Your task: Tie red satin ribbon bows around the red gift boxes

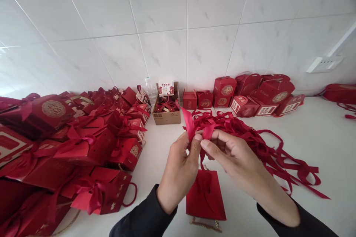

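Note:
My left hand [182,166] and my right hand [232,153] meet in the middle, thumbs and fingers pinched on a red ribbon [188,124]. One end of the ribbon sticks up from the left fingers, and a fold shows above the right ones. Just below them, a red gift box [205,196] lies on the white table, with a twisted cord handle [205,225] at its near edge. Ribbon also runs over the box's upper part; whether it joins the piece in my fingers is hard to make out.
Behind my hands spreads a heap of loose red ribbons [244,135]. Many ribbon-tied red boxes [86,148] crowd the left side. A cardboard box [167,118] and a clear bottle [148,88] stand at the back, with more red boxes [274,90] along the tiled wall.

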{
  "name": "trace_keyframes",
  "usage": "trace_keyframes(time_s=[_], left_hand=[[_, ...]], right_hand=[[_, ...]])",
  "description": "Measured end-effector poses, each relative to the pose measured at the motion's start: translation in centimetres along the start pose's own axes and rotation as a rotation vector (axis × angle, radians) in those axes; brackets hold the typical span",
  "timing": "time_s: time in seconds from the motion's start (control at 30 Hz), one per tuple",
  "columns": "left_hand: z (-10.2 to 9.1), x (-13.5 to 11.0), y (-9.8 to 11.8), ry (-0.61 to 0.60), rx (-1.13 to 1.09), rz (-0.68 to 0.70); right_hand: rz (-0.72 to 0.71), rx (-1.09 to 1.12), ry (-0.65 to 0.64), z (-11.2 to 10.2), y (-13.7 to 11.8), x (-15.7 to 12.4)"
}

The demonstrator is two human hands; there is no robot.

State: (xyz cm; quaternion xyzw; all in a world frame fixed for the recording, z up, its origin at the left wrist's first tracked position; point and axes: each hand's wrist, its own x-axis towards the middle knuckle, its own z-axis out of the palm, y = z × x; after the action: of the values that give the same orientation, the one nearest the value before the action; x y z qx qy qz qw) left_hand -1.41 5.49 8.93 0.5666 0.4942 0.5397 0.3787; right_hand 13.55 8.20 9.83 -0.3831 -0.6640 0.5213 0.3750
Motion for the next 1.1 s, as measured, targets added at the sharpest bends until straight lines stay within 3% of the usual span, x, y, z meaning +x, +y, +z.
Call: trace_keyframes(time_s=[0.17, 0.43, 0.6, 0.7, 0.77, 0.8, 0.9, 0.97, 1.1], left_hand=[[-0.2, 0.2, 0.5, 0.017, 0.086, 0.062], [0.1, 0.1, 0.2, 0.018, 0.110, 0.026], [-2.8, -0.4, -4.3, 0.110, 0.333, -0.090], [-4.5, -2.7, -7.3, 0.254, 0.477, -0.139], [-4.4, -4.8, -7.7, 0.301, 0.566, -0.086], [-4.0, -5.8, -7.4, 0.263, 0.589, -0.039], [-1.8, -7.8, -5.8, -0.048, 0.584, 0.065], [-0.4, -8.1, -5.0, -0.182, 0.598, 0.090], [0.8, -7.9, -5.3, -0.208, 0.584, 0.114]], right_hand=[[-0.106, -0.112, 0.127, -1.3, -1.2, 0.6], [-0.122, -0.214, 0.164, -1.9, -2.1, 0.4], [0.008, -0.323, 0.250, -4.9, 2.5, -0.4], [0.120, -0.531, 0.380, -6.2, 6.6, -2.2], [0.106, -0.585, 0.423, -5.9, 8.2, -3.8], [0.075, -0.588, 0.382, -5.4, 8.5, -4.5], [-0.090, -0.607, 0.071, -3.4, 8.2, -5.9], [-0.180, -0.624, -0.055, -2.2, 7.8, -6.0], [-0.216, -0.620, -0.076, -1.7, 7.7, -5.5]])
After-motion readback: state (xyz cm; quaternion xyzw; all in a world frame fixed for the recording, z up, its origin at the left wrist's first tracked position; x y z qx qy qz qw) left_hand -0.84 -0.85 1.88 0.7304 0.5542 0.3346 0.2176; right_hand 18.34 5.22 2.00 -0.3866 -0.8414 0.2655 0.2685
